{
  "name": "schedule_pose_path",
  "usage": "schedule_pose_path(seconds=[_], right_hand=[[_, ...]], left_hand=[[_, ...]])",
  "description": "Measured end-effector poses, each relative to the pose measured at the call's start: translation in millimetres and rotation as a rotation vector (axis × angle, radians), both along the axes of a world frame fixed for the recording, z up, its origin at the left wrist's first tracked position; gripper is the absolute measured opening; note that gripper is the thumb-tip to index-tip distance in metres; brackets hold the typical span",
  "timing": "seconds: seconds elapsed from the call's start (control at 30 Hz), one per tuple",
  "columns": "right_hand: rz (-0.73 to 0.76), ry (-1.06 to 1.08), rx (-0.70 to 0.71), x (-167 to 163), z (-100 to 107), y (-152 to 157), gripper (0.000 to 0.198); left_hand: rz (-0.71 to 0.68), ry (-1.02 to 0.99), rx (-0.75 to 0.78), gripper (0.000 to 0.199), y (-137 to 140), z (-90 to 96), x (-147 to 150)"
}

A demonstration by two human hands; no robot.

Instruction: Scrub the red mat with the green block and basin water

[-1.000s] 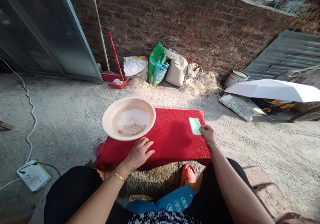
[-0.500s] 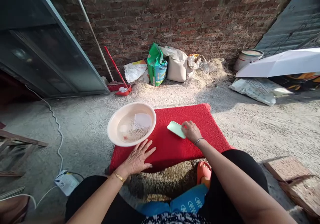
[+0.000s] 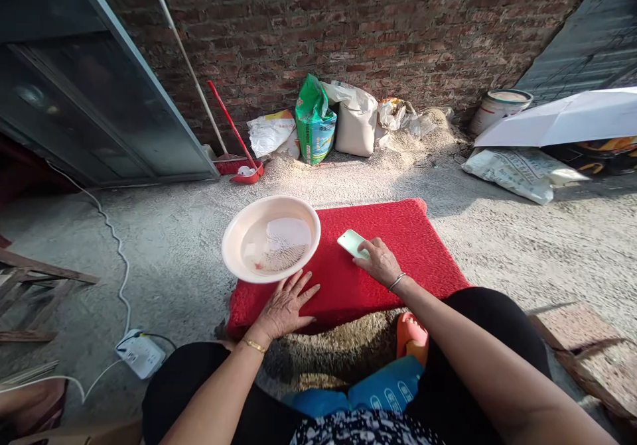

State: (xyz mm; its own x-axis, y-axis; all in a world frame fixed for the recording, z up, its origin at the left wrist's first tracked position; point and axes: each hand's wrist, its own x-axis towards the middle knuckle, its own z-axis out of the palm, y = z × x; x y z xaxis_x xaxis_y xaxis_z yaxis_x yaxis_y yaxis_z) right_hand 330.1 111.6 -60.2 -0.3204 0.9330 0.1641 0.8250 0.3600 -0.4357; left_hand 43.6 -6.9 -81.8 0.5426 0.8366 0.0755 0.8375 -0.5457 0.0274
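A pale green phone case [image 3: 352, 242] with rounded corners and a small dark dot near one corner lies on the red cloth [image 3: 368, 223]. My right hand [image 3: 379, 262] grips its near right end, thumb at the lower edge and fingers on the other side, hiding that end. My left hand [image 3: 284, 306] rests open, fingers spread, on the cloth's front left part. Its fingertips are close to the rim of a cream basin [image 3: 229, 246]. The basin holds rippling water, with a small reddish spot at the bottom.
Against the brick wall [image 3: 348, 27] stand a green sack [image 3: 314, 130], a white sack [image 3: 357, 127] and a red dustpan [image 3: 249, 174]. A white umbrella [image 3: 567, 120] is at right, bricks [image 3: 580, 339] lie lower right, and a power strip [image 3: 141, 353] with cords sits lower left.
The view has shifted slightly. My right hand has moved its hold farther along the phone case, the thumb now along its lower edge. My left hand stays spread on the cloth.
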Motion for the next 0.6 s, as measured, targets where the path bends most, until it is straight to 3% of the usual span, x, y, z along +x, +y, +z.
schedule_pose_path(seconds=[0.23, 0.37, 0.47, 0.6], right_hand=[[-0.216, 0.184, -0.076, -42, -8, -1, 0.030], [-0.145, 0.058, -0.076, -53, -10, -8, 0.030], [-0.079, -0.068, -0.033, -47, -6, -8, 0.029], [-0.196, -0.111, -0.077, -16, 1, 6, 0.029]], left_hand=[[0.008, -0.025, -0.013, 0.079, 1, -6.1, -1], [0.002, -0.021, -0.005, 0.077, 0, -4.9, -1], [0.003, -0.022, -0.007, 0.076, 0, -3.1, 0], [0.006, -0.028, -0.015, 0.075, 0, -2.2, 0]])
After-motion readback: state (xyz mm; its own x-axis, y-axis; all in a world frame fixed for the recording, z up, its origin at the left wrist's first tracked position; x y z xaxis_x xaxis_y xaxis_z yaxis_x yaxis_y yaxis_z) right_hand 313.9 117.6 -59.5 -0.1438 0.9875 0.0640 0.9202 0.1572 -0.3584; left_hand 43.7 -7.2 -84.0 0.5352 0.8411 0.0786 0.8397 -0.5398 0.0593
